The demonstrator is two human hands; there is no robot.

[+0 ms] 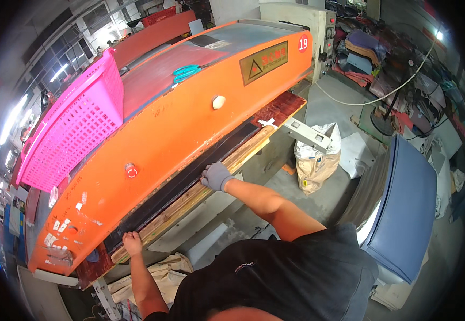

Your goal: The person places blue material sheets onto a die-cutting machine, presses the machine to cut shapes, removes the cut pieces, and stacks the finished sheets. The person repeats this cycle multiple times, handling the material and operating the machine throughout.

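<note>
A long black sheet [189,178] lies on the bed of an orange press machine [181,128], under its raised-looking front beam. My left hand [132,243] is bare and closed at the sheet's near left edge, fingers curled over it. My right hand [216,176], in a grey glove, is closed on the same near edge farther right. Both thumbs and the undersides of the fingers are partly hidden. Just in front of the sheet runs a wooden board [181,200], its light edge toward me, between my two hands.
A pink plastic basket [77,125] and teal-handled scissors [186,73] rest on top of the machine. A metal bracket [307,135] juts out on the right, above a white and tan sack [318,160]. To my right stands a tall stack of blue sheets [403,208].
</note>
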